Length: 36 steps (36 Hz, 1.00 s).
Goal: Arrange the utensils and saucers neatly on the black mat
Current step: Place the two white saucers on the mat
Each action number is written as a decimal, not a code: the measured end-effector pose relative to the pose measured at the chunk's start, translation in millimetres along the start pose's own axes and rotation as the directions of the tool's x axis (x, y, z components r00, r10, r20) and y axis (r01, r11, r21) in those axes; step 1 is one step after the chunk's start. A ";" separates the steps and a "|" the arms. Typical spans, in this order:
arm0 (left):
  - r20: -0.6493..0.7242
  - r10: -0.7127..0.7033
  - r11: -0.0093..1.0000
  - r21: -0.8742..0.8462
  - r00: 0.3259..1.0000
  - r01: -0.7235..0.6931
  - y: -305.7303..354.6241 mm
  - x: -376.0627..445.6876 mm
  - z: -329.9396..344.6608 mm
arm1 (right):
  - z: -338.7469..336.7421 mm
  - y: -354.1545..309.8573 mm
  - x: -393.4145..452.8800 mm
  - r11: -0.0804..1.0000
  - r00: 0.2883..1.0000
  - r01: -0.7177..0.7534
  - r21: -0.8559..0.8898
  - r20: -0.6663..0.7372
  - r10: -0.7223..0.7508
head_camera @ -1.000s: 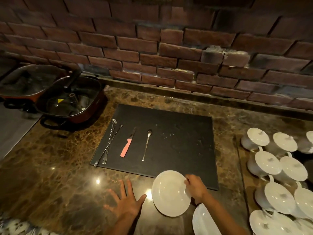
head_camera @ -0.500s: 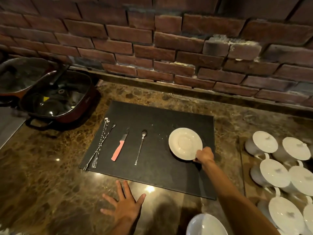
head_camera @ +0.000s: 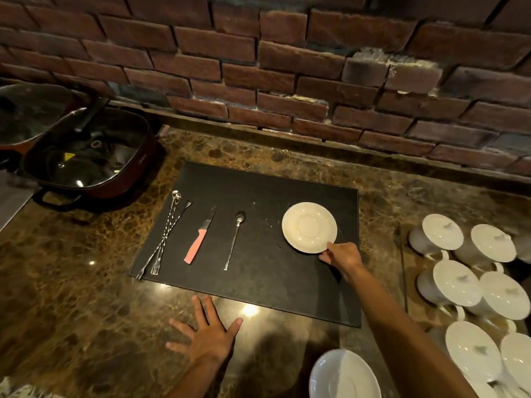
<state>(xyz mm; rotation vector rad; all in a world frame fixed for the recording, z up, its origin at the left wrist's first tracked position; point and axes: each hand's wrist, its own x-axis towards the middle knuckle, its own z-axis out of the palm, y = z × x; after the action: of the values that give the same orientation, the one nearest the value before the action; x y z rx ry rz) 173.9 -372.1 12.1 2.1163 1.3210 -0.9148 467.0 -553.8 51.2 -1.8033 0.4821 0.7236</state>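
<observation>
A black mat [head_camera: 258, 285] lies on the brown marble counter. On its left part lie two long crossed forks [head_camera: 163, 239], a pink-handled knife [head_camera: 198, 240] and a long spoon [head_camera: 235, 239], side by side. A white saucer [head_camera: 309, 227] rests flat on the mat's right part. My right hand [head_camera: 342, 257] pinches the saucer's near right rim. My left hand [head_camera: 208, 336] lies flat on the counter in front of the mat, fingers spread, holding nothing. Another white saucer [head_camera: 344, 376] sits on the counter at the bottom edge.
Several white lidded cups [head_camera: 459, 285] crowd the counter to the right of the mat. Two dark pans with glass lids [head_camera: 86, 156] stand at the left. A brick wall [head_camera: 287, 67] runs along the back of the counter.
My right hand carried the saucer from the counter's front edge onto the mat's right part and set it flat there. My left hand has stayed in place.
</observation>
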 end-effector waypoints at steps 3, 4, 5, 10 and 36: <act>0.007 0.009 1.000 -0.006 1.000 -0.009 -0.9 1.6 -0.1 | -16.3 11.7 -18.9 0.968 0.982 0.055 -0.246 0.191 -0.007; 0.009 0.015 1.000 -0.008 1.000 -0.014 -1.0 1.8 -0.5 | -22.6 15.5 -26.6 0.923 0.965 0.094 -0.372 0.262 0.008; 0.012 0.019 1.000 -0.008 1.000 -0.019 -1.2 1.5 -1.1 | -29.5 20.1 -34.5 0.853 0.946 0.143 -0.502 0.322 0.031; 0.025 0.059 0.998 -0.004 0.998 -0.059 -5.0 -2.2 -4.5 | -56.5 65.5 -71.9 0.396 0.897 0.292 -0.870 0.393 0.201; 0.019 0.168 0.982 0.080 0.986 -0.169 -14.5 -28.0 -16.6 | -43.3 112.5 -94.4 0.463 0.944 0.308 -0.831 0.205 -0.260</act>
<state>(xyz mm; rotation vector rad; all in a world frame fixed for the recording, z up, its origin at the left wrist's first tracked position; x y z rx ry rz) 156.8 -370.9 43.4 2.2417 1.0952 -0.9224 336.9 -634.3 47.4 -2.7071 -0.3320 0.8325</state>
